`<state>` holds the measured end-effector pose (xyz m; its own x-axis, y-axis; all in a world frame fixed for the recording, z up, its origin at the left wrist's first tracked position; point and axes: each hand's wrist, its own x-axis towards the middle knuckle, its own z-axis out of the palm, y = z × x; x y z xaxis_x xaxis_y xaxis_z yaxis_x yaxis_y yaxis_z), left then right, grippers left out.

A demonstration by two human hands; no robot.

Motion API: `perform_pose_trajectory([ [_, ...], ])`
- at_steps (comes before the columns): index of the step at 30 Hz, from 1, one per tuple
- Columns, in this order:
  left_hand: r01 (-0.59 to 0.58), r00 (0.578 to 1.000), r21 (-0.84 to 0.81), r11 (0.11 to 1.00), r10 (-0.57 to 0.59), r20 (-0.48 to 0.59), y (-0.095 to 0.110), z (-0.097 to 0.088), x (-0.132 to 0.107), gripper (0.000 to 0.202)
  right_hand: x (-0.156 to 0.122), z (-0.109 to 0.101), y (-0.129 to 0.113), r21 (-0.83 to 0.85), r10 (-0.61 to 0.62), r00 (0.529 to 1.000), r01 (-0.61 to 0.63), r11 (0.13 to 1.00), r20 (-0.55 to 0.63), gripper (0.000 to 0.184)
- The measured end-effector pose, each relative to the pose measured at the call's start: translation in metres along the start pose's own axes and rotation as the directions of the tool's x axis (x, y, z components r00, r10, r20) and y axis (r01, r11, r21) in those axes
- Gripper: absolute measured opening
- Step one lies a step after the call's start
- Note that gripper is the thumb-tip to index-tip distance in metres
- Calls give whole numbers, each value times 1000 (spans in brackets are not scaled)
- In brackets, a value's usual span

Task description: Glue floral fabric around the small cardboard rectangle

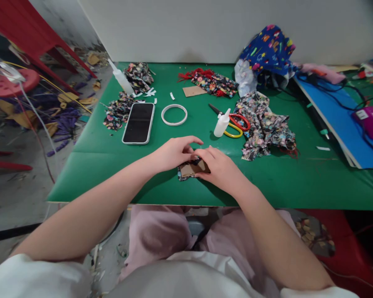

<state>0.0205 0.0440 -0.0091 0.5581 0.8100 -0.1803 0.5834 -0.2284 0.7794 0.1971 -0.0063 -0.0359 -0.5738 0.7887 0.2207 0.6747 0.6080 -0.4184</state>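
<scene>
Green table (298,182): near its front edge, right hand (219,167) clamped, thumb and fingers, on a brown card piece (189,169), left hand (175,153) bent at the card's far side, grip unclear, dark floral cloth (182,178) peeking out beneath.

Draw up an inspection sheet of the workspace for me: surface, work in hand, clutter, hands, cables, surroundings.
Surface: green tabletop, with small white scraps.
Work in hand: cardboard piece on patterned fabric, near the front edge.
Clutter: phone, white ring, small bottle by the scissors, large bottle at far left, fabric heap at right.
Hands: right hand holds the cardboard's right side; left hand is at its upper edge, exact grip unclear.
Cables: black cables by the blue folder; white cable hanging at left.
Surroundings: red chair and red stool at left; littered floor.
</scene>
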Motion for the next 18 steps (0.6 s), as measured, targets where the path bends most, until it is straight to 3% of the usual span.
perform_pose_trajectory([
  [5,116,992,-254,960,-101,71,-5,-1,3,45,1,-9,-5,-31,-41,998,40,999,-37,53],
  [8,140,989,-430,892,-148,14,-9,-3,-4,51,-2,-22,-5,57,-30,983,41,998,-183,53],
  [10,115,976,-509,853,-191,-100,-9,-4,-12,50,-4,-25,-2,214,119,924,-41,976,-365,43],
  [11,92,961,-537,839,-215,-172,-8,-4,-17,49,-5,-24,0,331,253,867,-110,937,-429,37],
  [12,65,940,-558,827,-238,-243,-5,-4,-21,48,-6,-21,2,465,405,802,-183,866,-438,32],
  [13,32,913,-579,814,-260,-314,-2,-2,-26,47,-6,-17,4,601,548,745,-251,759,-381,30],
  [14,-5,883,-600,800,-278,-378,2,0,-30,45,-5,-12,4,716,645,717,-302,629,-264,31],
  [16,-81,830,-639,765,-303,-468,11,8,-37,41,-2,-4,1,848,677,736,-349,398,-15,33],
  [18,-132,805,-669,731,-315,-503,19,17,-41,37,2,0,-6,902,637,763,-347,259,110,31],
])
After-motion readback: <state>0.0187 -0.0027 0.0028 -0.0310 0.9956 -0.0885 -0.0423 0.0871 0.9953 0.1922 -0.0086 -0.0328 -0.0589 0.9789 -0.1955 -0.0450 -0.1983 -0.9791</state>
